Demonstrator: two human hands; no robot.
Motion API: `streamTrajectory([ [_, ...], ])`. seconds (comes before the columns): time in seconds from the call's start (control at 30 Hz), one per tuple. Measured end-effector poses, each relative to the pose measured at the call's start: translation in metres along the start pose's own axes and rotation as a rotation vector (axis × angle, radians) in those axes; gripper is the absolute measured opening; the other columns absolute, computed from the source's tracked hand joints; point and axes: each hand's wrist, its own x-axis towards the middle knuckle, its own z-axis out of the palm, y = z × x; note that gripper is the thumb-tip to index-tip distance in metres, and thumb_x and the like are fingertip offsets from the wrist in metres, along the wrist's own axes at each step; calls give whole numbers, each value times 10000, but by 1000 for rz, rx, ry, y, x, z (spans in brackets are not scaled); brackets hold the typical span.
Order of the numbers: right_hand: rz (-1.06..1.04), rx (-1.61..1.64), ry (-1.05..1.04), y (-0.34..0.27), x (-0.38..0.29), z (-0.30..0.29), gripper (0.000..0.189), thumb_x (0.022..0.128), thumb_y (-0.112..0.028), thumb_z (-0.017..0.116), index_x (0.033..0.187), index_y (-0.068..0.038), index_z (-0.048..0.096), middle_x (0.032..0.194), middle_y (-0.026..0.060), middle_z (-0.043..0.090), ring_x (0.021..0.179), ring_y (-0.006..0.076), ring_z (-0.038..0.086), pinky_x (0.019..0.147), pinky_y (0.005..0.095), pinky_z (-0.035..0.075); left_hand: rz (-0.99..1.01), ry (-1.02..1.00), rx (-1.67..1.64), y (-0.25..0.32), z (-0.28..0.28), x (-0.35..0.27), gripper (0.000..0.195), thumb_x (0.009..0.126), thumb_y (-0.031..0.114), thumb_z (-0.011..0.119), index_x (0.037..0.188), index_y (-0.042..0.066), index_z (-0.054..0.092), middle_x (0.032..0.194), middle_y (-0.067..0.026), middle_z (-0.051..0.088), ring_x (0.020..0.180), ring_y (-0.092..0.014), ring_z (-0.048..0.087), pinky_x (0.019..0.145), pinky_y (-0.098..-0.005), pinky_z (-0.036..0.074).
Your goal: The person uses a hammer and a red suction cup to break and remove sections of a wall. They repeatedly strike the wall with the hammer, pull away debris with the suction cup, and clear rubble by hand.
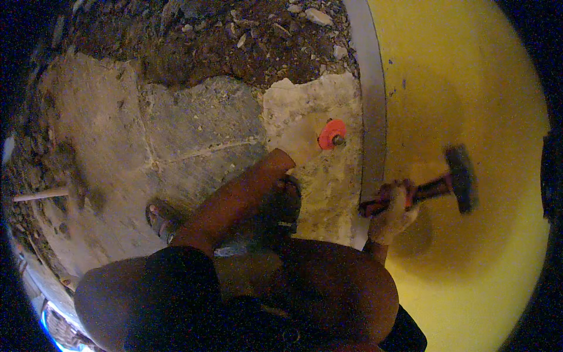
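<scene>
My left hand [304, 135], in a pale glove, reaches over the concrete floor and grips a chisel just behind its orange round guard [332, 133]. The fingers are mostly hidden by the guard and blend into the pale concrete. The chisel's metal striking end [338, 140] points up toward me; its tip is out of sight. On the right, my gloved right hand [396, 211] is closed around the red and black handle of a club hammer. The dark hammer head [461, 179] is raised beside the yellow wall, slightly blurred.
Broken rubble and dark soil [246, 44] lie beyond the ragged edge of the concrete slab [202, 119]. A grey skirting strip [373, 88] runs along the foot of the yellow wall [431, 97]. At far left is a wooden handle [42, 193]. My sandalled foot [160, 218] rests on the slab.
</scene>
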Motion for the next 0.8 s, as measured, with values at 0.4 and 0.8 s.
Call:
streamTrajectory([
  [0.4, 317, -422, -229, 66, -28, 29, 137, 870, -138, 749, 864, -110, 615, 736, 11, 621, 550, 110, 531, 482, 262, 422, 128, 1, 101, -18, 15, 29, 311, 851, 360, 699, 1034, 108, 704, 986, -205, 722, 958, -444, 683, 810, -502, 559],
  [0.8, 181, -266, -168, -14, -8, 59, 189, 866, -183, 727, 861, -129, 546, 670, -7, 548, 538, 139, 537, 514, 294, 465, 5, 32, -13, -8, 10, 30, 318, 828, 316, 710, 1069, 108, 706, 1005, -205, 727, 955, -441, 686, 808, -503, 561],
])
